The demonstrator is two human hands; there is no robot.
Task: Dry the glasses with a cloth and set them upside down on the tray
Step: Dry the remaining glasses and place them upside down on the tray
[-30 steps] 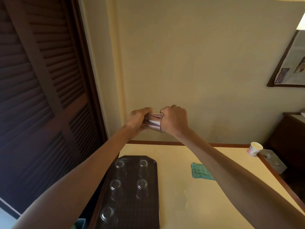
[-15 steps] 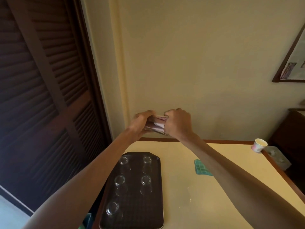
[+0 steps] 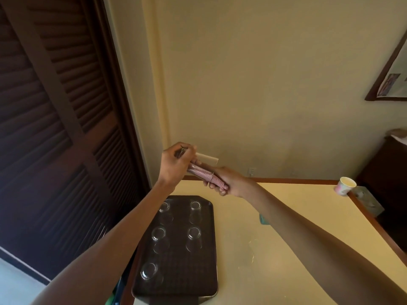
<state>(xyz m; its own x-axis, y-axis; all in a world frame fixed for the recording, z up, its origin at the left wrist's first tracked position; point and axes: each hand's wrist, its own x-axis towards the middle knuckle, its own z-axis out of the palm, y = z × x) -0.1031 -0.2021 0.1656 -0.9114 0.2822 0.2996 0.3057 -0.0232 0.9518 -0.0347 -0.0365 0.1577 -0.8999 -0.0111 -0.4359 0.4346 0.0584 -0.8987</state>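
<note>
Five glasses (image 3: 158, 233) sit upside down on the tray (image 3: 187, 271). A sixth glass (image 3: 199, 171) is in the air over the far edge of the worktop (image 3: 286, 238), left hand (image 3: 174, 164) gripping its base and right hand (image 3: 231, 183) gripping the pink cloth (image 3: 217, 182) stuffed into its mouth. I see no other undried glass, so probably what's left is to finish drying, flip it and park it in the tray's free near-right spot.

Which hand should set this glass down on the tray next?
Probably left. The left hand grips the glass and is on the side of the tray; the right hand holds only the cloth.
</note>
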